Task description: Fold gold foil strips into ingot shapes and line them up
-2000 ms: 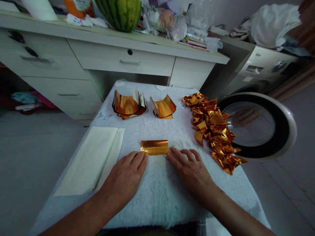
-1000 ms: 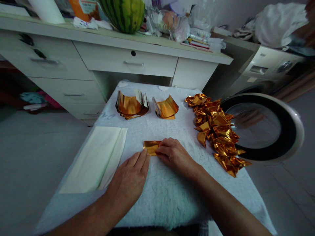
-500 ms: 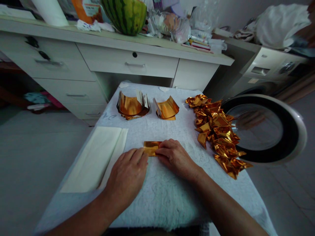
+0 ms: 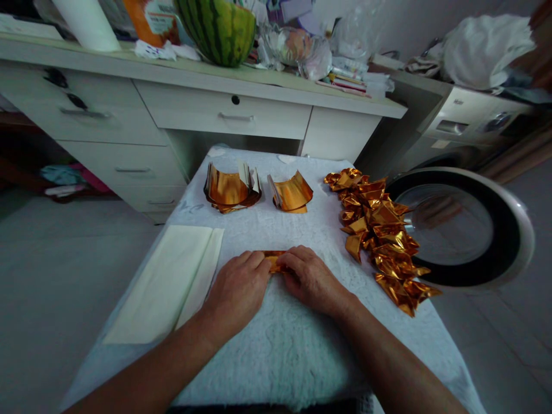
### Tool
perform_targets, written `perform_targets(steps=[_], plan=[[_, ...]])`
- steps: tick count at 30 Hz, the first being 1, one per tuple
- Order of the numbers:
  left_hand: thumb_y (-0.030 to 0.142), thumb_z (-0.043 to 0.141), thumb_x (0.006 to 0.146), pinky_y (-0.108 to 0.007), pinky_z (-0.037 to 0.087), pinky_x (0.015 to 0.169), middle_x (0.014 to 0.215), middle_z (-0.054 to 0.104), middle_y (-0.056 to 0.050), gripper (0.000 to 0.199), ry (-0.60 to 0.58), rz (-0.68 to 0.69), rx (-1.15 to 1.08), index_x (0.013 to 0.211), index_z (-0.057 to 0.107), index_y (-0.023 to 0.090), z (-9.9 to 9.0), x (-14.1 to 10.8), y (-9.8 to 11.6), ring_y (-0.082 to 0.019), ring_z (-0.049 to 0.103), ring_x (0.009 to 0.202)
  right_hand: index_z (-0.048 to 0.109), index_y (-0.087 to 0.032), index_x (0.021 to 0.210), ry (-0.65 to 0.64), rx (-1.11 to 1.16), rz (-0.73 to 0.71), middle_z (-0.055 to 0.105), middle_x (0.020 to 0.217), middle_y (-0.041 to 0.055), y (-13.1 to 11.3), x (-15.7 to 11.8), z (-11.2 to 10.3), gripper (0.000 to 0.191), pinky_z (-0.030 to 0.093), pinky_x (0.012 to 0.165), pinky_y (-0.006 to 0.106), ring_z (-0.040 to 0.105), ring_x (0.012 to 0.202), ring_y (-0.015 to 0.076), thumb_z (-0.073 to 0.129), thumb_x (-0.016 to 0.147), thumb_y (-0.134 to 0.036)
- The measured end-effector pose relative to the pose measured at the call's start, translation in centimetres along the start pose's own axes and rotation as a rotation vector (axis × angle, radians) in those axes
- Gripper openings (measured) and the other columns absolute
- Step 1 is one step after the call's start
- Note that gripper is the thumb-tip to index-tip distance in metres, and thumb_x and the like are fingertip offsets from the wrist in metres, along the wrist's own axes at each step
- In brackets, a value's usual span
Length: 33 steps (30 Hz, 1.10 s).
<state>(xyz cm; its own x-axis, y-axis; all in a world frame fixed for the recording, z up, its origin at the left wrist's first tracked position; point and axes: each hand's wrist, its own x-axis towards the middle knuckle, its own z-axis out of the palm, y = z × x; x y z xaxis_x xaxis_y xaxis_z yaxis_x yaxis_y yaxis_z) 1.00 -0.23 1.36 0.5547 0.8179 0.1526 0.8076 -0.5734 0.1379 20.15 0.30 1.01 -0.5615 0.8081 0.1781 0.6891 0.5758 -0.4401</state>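
A small folded strip of gold foil paper point(image 4: 275, 263) lies flat on the cloth-covered table point(image 4: 297, 351), between my hands. My left hand point(image 4: 242, 287) is closed on its left end, and my right hand point(image 4: 308, 276) pinches its right end. Beyond the hands stand two curved stacks of gold foil sheets, a thicker left stack point(image 4: 228, 188) and a thinner right stack point(image 4: 294, 192). On the right side of the table lies a long pile of folded gold foil pieces point(image 4: 382, 230). Pale yellow paper point(image 4: 161, 282) lies at the left.
Behind the table is a white desk with drawers point(image 4: 233, 109), bearing a cut watermelon point(image 4: 219, 29), an orange packet point(image 4: 153, 20) and plastic bags. At the right, the open round door point(image 4: 457, 224) of a washing machine point(image 4: 461, 118) stands beside the table.
My left hand has moved right and slightly up, covering more of the foil strip. Less gold shows between the hands. My right hand stays nearly in place on the strip's right end.
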Motion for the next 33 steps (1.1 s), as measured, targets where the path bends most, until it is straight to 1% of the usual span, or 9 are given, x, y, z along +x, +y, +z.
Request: perform_targets(steps=[5,8,11,14,18,21,28,30,33], plan=[[0.010,0.049,0.094,-0.035,0.050,0.073,0.082,0.064,-0.004,0.019,0.119,0.026,-0.019,0.086,0.065,0.017,1.0,-0.2,-0.6,-0.021,0.059,0.080,0.067,-0.016,0.092,0.054,-0.042,0.015,0.062,0.093,0.0066,0.5,0.0,-0.4,0.008,0.040,0.082,0.034,0.053,0.090,0.0194,0.060,0.089,-0.017],[0.011,0.047,0.095,-0.035,0.049,0.073,0.082,0.063,-0.004,0.020,0.161,0.059,-0.083,0.088,0.065,0.017,1.2,-0.1,-0.7,-0.020,0.058,0.080,0.071,-0.019,0.096,0.082,-0.043,-0.002,0.063,0.093,0.0063,0.4,0.0,-0.6,0.014,0.038,0.081,0.035,0.052,0.090,0.0196,0.060,0.094,-0.026],[0.014,0.046,0.096,-0.036,0.048,0.076,0.085,0.064,-0.005,0.020,0.191,0.077,-0.195,0.092,0.065,0.016,0.9,0.0,-0.6,-0.020,0.058,0.082,0.073,-0.023,0.101,0.107,-0.013,-0.021,0.064,0.088,0.0048,0.1,0.1,-0.6,0.018,0.037,0.080,0.035,0.052,0.088,0.0192,0.056,0.097,-0.028],[0.016,0.048,0.096,-0.033,0.047,0.079,0.087,0.065,-0.004,0.018,0.191,0.050,-0.411,0.093,0.066,0.017,0.1,0.0,-0.7,-0.019,0.059,0.085,0.073,-0.020,0.094,0.157,0.078,-0.026,0.065,0.084,0.0043,-0.1,0.1,-0.7,0.020,0.038,0.080,0.034,0.053,0.085,0.0178,0.054,0.098,-0.027],[0.019,0.056,0.092,-0.028,0.045,0.072,0.079,0.064,0.000,0.015,0.153,-0.097,-0.662,0.080,0.065,0.018,-1.2,0.1,-1.2,-0.015,0.060,0.078,0.070,-0.019,0.085,0.167,0.279,-0.021,0.065,0.077,0.0017,0.2,0.1,-1.3,0.022,0.040,0.078,0.032,0.056,0.076,0.0149,0.054,0.098,-0.028],[0.020,0.056,0.090,-0.026,0.044,0.067,0.074,0.063,0.001,0.017,0.136,-0.198,-0.784,0.075,0.065,0.018,-1.6,0.3,-1.6,-0.014,0.060,0.071,0.069,-0.019,0.080,0.196,0.409,0.032,0.064,0.072,0.0006,0.6,0.1,-2.0,0.025,0.042,0.077,0.031,0.056,0.072,0.0140,0.055,0.097,-0.031],[0.030,0.058,0.086,-0.026,0.043,0.061,0.069,0.064,0.001,0.020,0.072,-0.344,-0.978,0.074,0.067,0.017,-1.4,0.4,-2.1,-0.014,0.059,0.066,0.067,-0.019,0.068,0.296,0.665,0.215,0.060,0.069,0.0009,2.5,-0.5,-3.0,0.035,0.042,0.070,0.029,0.055,0.071,0.0150,0.060,0.093,-0.042],[0.033,0.059,0.086,-0.026,0.042,0.060,0.067,0.063,0.001,0.021,0.043,-0.391,-1.049,0.075,0.067,0.017,-1.2,0.3,-2.2,-0.015,0.058,0.064,0.069,-0.019,0.070,0.355,0.756,0.293,0.061,0.072,0.0011,2.9,-0.6,-2.9,0.032,0.042,0.071,0.028,0.056,0.072,0.0150,0.061,0.091,-0.043],[0.037,0.060,0.085,-0.025,0.042,0.059,0.067,0.062,0.001,0.022,0.022,-0.453,-1.158,0.076,0.066,0.017,-0.9,0.3,-2.4,-0.014,0.057,0.064,0.073,-0.021,0.089,0.385,0.938,0.365,0.063,0.078,0.0017,3.0,-0.5,-2.4,0.024,0.044,0.075,0.029,0.058,0.078,0.0159,0.060,0.091,-0.041]])
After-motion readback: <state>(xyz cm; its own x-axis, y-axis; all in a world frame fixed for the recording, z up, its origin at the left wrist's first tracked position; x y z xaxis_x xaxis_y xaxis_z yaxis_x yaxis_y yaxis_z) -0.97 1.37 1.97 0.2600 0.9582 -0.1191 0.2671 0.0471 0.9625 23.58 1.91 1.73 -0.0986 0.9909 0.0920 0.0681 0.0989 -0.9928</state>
